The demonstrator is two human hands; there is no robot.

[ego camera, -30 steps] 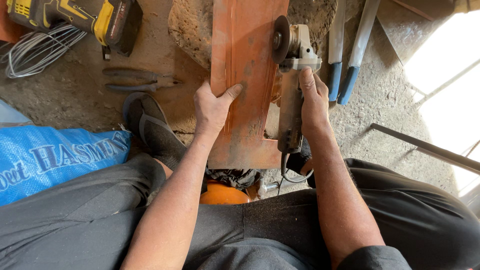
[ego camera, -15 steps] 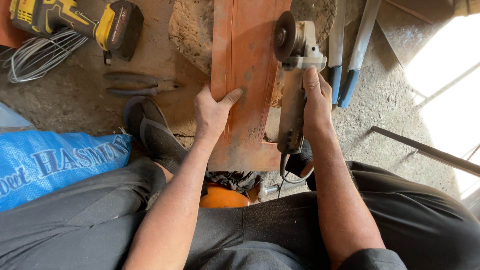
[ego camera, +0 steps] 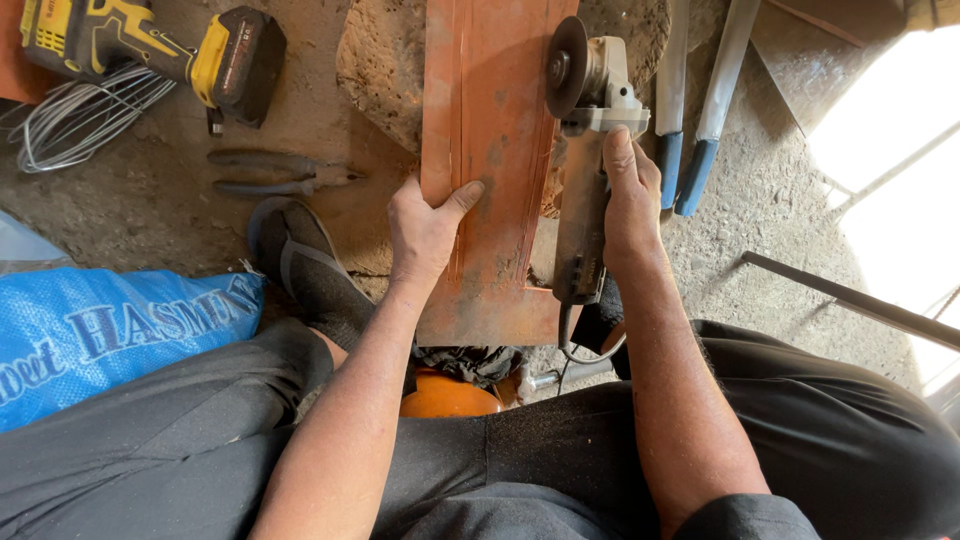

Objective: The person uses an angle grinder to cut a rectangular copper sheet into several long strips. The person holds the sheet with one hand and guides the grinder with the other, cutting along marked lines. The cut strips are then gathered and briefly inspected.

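Right hand [ego camera: 630, 200] is wrapped tight around the body of a grey grinder [ego camera: 588, 170], with the fingers closed on it and the thumb lying along the top. At the front of the grinder, the dark round disc [ego camera: 566, 66] stands on its edge, right beside the long side of an orange-red metal plate [ego camera: 497, 130]. I cannot tell if the disc touches the plate.

Left hand [ego camera: 425, 232] lies on the plate and presses down. Its fingers curl over the plate's left edge and its thumb points across the top. Thin scratch lines run along the plate. It rests on a big rough stone [ego camera: 380, 70] on the dirty ground and reaches back toward the person's knees.

A dark sandal [ego camera: 310, 265] on the person's foot sits just left of the plate. Farther left lies a blue sack [ego camera: 110, 330]. A pair of pliers [ego camera: 280, 172] lies on the ground near the sandal. Up in the corner are a yellow and black drill [ego camera: 150, 45] and a bundle of wire [ego camera: 75, 115]. Two long tools with blue handles [ego camera: 685, 165] lie right of the grinder. Something round and orange [ego camera: 445, 395] peeks out between the legs.
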